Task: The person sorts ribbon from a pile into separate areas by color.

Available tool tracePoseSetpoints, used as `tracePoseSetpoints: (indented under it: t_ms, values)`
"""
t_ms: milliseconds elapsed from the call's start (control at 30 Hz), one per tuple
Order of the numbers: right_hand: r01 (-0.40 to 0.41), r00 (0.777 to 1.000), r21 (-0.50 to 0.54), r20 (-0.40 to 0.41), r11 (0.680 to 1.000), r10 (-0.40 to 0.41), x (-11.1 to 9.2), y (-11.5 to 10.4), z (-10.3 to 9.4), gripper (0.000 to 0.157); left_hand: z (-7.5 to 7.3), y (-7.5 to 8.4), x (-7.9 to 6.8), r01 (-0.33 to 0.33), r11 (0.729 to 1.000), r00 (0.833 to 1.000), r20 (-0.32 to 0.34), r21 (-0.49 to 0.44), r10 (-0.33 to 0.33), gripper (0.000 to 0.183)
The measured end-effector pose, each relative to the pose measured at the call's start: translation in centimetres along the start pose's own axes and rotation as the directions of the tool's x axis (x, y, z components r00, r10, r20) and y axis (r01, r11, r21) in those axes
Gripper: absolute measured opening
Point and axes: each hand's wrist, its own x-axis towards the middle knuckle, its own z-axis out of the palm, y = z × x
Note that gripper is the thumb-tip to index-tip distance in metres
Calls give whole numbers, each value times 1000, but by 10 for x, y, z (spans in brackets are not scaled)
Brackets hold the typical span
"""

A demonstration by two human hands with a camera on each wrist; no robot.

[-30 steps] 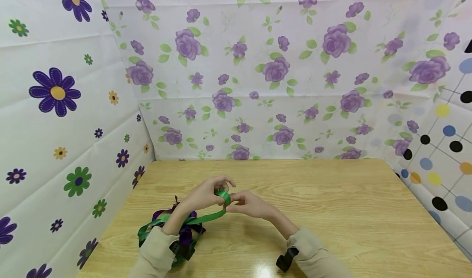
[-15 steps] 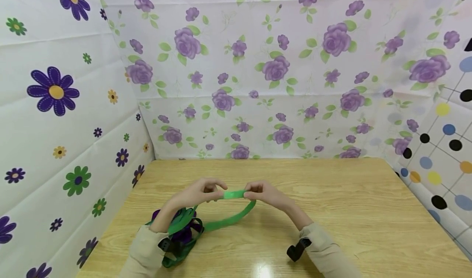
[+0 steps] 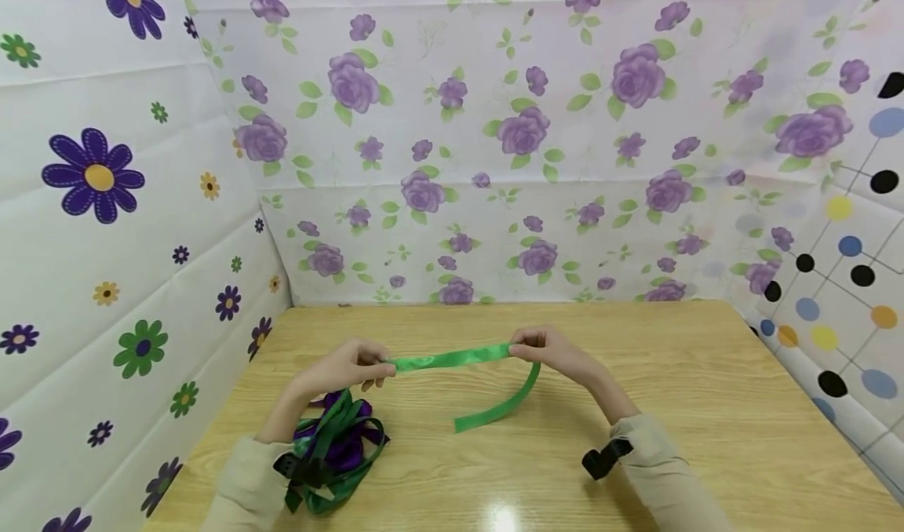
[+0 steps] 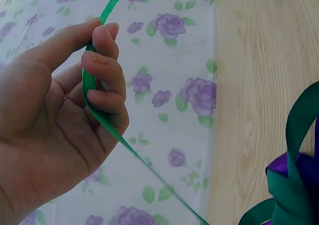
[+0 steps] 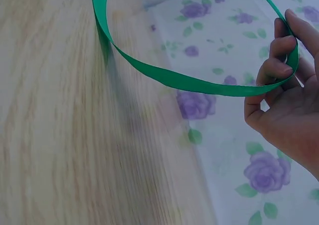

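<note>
Rising behind a wood-grain table (image 3: 657, 391), a white rose-print cloth (image 3: 480, 230) backs the scene, flanked by a daisy-print cloth (image 3: 71, 265) and a dotted one (image 3: 854, 304). At the table's near left, by a person's left forearm, lies a loose bundle of green and purple ribbon (image 3: 342, 442). Beige sleeves (image 3: 243, 477) lead to two bare hands, both gripping. The left hand (image 3: 346, 367) pinches a bright green ribbon (image 3: 452, 358) between thumb and forefinger; the right hand (image 3: 554, 350) pinches it farther along, the stretch between them nearly straight above the table. Beyond the right hand, one end curves down and back leftward; whether it touches the wood cannot be told. Past the left hand's curled fingers, the ribbon slants out of the left wrist view. Smallest are the black wrist devices (image 3: 609, 459).
</note>
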Motion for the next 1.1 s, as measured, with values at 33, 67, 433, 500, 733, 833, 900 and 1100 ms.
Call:
tracePoseSetpoints:
  t_ms: [33, 67, 433, 500, 733, 833, 900, 1100]
  values:
    - [-2, 1000, -1, 0, 1000, 2, -2, 1, -3, 17, -2, -1, -2, -1, 1000, 1000, -9, -1, 1, 22]
    - [-2, 1000, -4, -3, 1000, 2, -3, 1, -7, 17, -4, -2, -3, -7, 1000, 1000, -14, 1, 7, 23]
    - [-87, 996, -51, -8, 995, 87, -27, 7, -47, 24, -19, -19, -18, 16, 1000, 998, -54, 7, -15, 24]
    - [-101, 995, -66, 1, 993, 101, -33, 8, -54, 23, -22, -22, -20, 28, 999, 997, -68, 15, -27, 23]
    - [-124, 992, -88, -33, 988, 122, -53, 12, -81, 21, -30, -32, -22, 62, 998, 992, -107, 22, -59, 22]
    - [-147, 988, -100, -54, 984, 142, -62, 14, -91, 21, -33, -36, -22, 69, 997, 991, -121, 42, -63, 21]
    - [-167, 985, -108, -63, 980, 161, -68, 16, -98, 21, -34, -41, -22, 83, 995, 988, -133, 51, -75, 20]
    - [-229, 971, -136, -99, 964, 217, -86, 27, -117, 24, -35, -57, -14, 119, 988, 977, -192, 103, -98, 21]
